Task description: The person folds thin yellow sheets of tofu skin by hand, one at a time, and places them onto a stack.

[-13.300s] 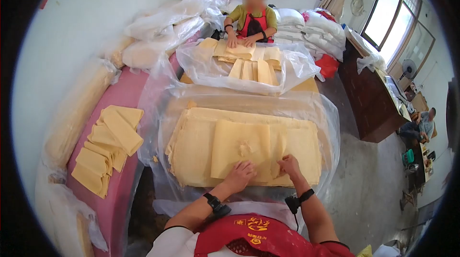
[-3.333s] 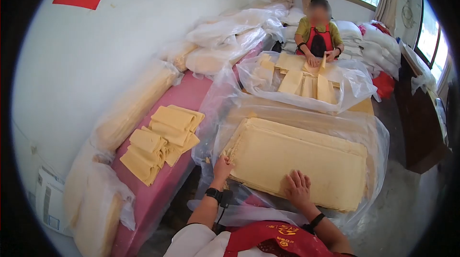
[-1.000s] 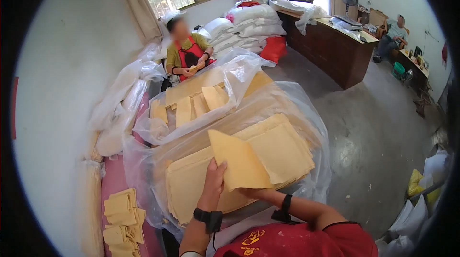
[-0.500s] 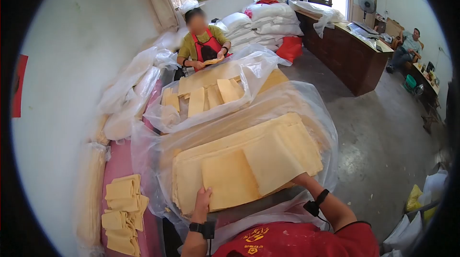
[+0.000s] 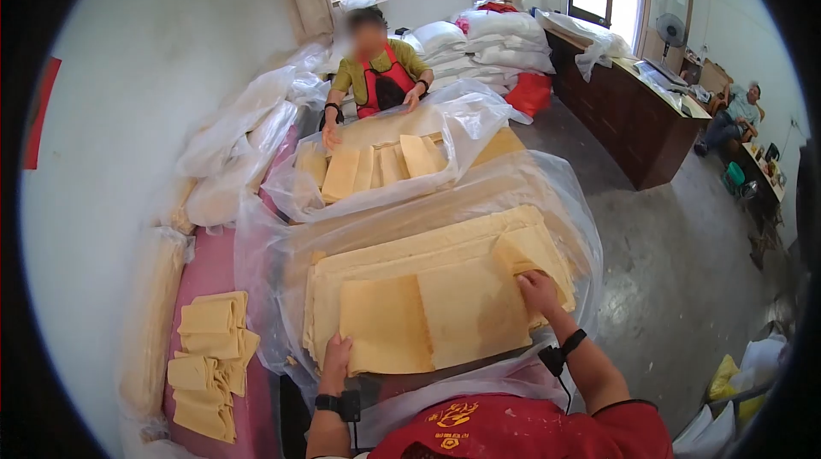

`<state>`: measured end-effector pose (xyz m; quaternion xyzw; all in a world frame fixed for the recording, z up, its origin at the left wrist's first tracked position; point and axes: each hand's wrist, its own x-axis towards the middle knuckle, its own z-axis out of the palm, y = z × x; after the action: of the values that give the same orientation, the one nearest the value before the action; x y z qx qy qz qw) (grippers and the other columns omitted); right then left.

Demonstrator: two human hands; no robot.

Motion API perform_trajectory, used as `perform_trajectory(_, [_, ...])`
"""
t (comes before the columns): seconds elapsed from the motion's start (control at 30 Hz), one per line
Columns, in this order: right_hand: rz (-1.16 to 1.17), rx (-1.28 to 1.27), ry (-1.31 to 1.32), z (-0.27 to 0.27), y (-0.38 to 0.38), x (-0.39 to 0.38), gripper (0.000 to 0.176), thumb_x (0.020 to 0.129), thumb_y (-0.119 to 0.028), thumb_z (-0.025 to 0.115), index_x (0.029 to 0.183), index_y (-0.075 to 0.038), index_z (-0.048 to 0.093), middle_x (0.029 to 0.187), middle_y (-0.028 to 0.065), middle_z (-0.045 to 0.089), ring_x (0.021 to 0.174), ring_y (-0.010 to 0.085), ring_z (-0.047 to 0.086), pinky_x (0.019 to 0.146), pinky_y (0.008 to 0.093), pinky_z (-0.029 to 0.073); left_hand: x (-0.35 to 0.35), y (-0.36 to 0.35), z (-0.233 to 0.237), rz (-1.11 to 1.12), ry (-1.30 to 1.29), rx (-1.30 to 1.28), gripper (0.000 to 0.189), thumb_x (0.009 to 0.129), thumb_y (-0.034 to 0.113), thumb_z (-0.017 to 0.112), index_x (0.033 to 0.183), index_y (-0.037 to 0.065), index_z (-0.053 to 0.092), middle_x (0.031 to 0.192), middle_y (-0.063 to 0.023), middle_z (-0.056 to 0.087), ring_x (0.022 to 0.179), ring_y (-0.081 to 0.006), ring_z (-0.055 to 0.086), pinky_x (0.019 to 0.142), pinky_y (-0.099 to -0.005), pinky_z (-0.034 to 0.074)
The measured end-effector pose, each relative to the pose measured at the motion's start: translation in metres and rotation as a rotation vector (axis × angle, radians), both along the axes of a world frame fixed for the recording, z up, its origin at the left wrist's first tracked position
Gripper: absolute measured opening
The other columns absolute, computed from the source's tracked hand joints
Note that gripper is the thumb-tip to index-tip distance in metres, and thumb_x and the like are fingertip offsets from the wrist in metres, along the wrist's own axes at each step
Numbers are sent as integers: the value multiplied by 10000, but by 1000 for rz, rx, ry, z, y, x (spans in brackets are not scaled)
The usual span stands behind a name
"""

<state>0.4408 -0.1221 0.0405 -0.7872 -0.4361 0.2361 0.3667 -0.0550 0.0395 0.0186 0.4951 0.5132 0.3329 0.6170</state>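
A stack of large yellow sheets (image 5: 402,254) lies on clear plastic in front of me. The top sheet (image 5: 475,313) has its left part folded over as a darker flap (image 5: 386,322). My left hand (image 5: 337,356) is closed on the lower left edge of that flap, thumb on top. At the right side my right hand (image 5: 539,292) grips the sheet's right end, which is lifted and curled over its fingers. Both wrists carry black straps with small devices.
Across the table a person in a red apron (image 5: 372,87) reaches over folded yellow pieces (image 5: 368,170). Folded bundles (image 5: 209,326) lie on a pink surface (image 5: 201,266) at left. White sacks (image 5: 505,44) and a dark counter (image 5: 633,130) stand behind; another person (image 5: 737,112) sits at far right.
My right hand has moved up and right, and the sheet's right end is now curled up. The left flap lies flatter. The person opposite has let go of a yellow piece and reaches down to the pile.
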Motion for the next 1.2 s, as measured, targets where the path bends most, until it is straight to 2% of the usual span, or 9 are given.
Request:
perform_trajectory(0.1, [156,110,-604,-3,10,-5,419,842,-288,605,1215,-99,591,1104,219,622,1012,394,596,859,420,493,-11,-4,6,-15,75,13,347,912,49,461,1243,-42,513,1109,-103,633,952,-184,618,835,-311,491])
perform_trajectory(0.23, [-233,277,-478,-13,42,28,380,834,-271,589,1159,-78,621,1000,205,657,945,396,618,839,445,500,-29,5,-13,20,-37,7,360,902,62,471,1244,-44,511,1111,-107,633,966,-187,611,838,-307,482])
perform_trajectory(0.43, [95,-358,-321,29,7,-31,370,827,-410,586,947,-65,643,894,202,662,826,350,648,720,446,512,-43,1,-36,48,147,66,283,889,63,474,1137,-38,566,1000,-95,645,848,-179,620,759,-300,490])
perform_trajectory(0.57, [-48,-179,-610,-15,-24,-69,297,776,-388,616,774,-94,657,751,130,633,753,325,647,665,452,505,-23,-6,0,44,65,-30,233,884,61,467,1071,-26,574,885,-73,639,737,-170,609,674,-313,494])
perform_trajectory(0.7, [-82,25,-301,-11,-8,-70,225,778,-296,606,779,-72,634,772,141,642,722,332,636,658,438,499,-3,2,4,12,-109,1,238,884,59,468,1087,-25,559,917,-86,632,768,-175,607,670,-320,497])
perform_trajectory(0.87, [-178,280,-119,33,35,-3,123,817,-172,586,822,-51,565,762,164,625,708,324,610,622,405,468,29,2,0,13,-112,69,249,873,117,528,1086,-10,552,922,-74,609,791,-159,599,639,-336,508])
perform_trajectory(0.97, [-243,191,165,52,43,6,290,809,-144,670,1073,-56,588,848,117,643,752,222,631,655,358,501,51,-7,-21,-93,-98,-67,294,872,119,549,1134,-14,556,978,-86,625,853,-159,618,663,-353,522])
perform_trajectory(1.03, [-155,91,250,54,60,-13,368,800,-143,687,1145,-65,585,872,113,645,770,218,634,659,353,506,78,-35,24,-97,-232,-72,261,875,113,550,1106,-8,569,955,-69,625,839,-147,614,663,-341,517])
perform_trajectory(1.2, [232,50,235,66,79,-139,500,808,-172,651,1282,-66,534,826,134,647,751,212,638,658,345,499,88,-35,5,-128,-216,-147,284,891,97,525,1145,-29,531,1005,-85,611,827,-163,603,714,-318,515])
